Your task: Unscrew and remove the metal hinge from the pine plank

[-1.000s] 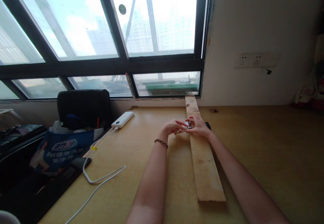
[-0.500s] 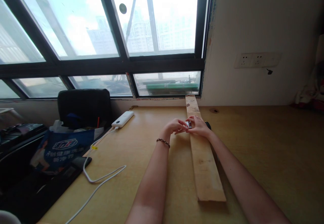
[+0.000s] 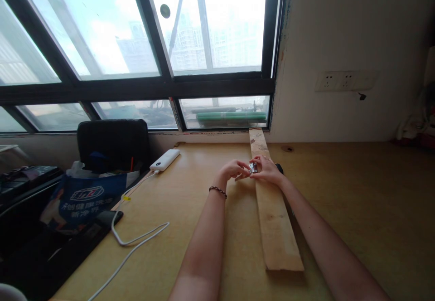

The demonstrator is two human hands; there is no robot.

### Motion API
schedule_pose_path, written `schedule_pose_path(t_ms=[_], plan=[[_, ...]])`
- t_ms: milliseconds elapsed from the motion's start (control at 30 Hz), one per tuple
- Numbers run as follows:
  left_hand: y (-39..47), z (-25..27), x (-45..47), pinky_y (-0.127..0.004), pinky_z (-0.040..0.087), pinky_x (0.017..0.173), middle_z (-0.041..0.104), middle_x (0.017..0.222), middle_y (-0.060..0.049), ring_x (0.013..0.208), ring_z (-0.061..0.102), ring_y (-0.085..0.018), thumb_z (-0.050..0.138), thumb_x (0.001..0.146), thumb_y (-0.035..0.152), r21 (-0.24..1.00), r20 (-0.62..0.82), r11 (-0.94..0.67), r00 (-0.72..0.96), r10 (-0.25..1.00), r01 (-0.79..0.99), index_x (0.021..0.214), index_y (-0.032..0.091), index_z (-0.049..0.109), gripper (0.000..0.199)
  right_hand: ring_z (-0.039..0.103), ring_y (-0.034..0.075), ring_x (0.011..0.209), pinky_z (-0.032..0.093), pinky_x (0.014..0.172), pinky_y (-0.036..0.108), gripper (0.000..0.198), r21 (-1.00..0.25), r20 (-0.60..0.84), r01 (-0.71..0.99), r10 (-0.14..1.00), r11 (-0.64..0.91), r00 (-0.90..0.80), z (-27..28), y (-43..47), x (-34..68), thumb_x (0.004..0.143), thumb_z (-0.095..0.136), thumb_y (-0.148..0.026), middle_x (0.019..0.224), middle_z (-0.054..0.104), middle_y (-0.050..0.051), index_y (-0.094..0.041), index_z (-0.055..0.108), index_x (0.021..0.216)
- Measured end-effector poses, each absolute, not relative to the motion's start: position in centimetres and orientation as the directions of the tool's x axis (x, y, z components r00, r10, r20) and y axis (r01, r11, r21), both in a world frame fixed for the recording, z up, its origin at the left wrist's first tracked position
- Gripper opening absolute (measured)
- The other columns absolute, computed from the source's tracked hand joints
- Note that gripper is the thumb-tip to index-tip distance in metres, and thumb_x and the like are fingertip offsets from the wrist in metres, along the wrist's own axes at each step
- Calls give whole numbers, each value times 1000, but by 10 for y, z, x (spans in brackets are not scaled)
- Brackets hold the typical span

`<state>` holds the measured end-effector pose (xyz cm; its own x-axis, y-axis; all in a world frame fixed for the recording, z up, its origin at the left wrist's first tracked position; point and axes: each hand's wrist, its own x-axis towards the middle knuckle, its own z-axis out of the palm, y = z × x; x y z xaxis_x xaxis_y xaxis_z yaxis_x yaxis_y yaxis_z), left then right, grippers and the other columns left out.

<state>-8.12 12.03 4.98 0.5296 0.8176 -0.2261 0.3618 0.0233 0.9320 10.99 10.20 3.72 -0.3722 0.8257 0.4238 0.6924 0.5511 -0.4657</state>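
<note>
Over the far half of the plank, right between the two hands, there's a small shiny metal piece, looks like a little hinge but it's too tiny to be sure. The left hand has its fingertips pinched onto the left edge of it, and the right hand is curled around the right side, thumb and forefinger pinching the same piece. So both hands are closed on it, fingers bunched together rather than spread. The piece sits just above the plank's left edge; can't tell whether it's actually touching the wood or held slightly off it.

There's a beaded bracelet on the left wrist. A dark round thing peeks out just behind the right hand, mostly hidden.

The plank itself is a long pale board lying flat on the desk, running from near the person up to the wall under the window.

Further left on the desk there's a white power bank near the window, with a white cable looping off it toward the near edge. Past the desk's left edge sits a black chair with a blue printed bag in front of it. On the wall to the right is a white outlet strip.
</note>
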Motion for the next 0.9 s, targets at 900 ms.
schedule_pose_path(t_ms=[900], plan=[[120,47,-77,-18,20,33,51,46,2,35,39,-5,71,52,24,968,-173,40,546,819,246,75,9,60,29,48,22,102,34,87,35,59,-460,429,688,819,561,-381,37,103,111,55,66,-50,110,53,4,-24,54,106]])
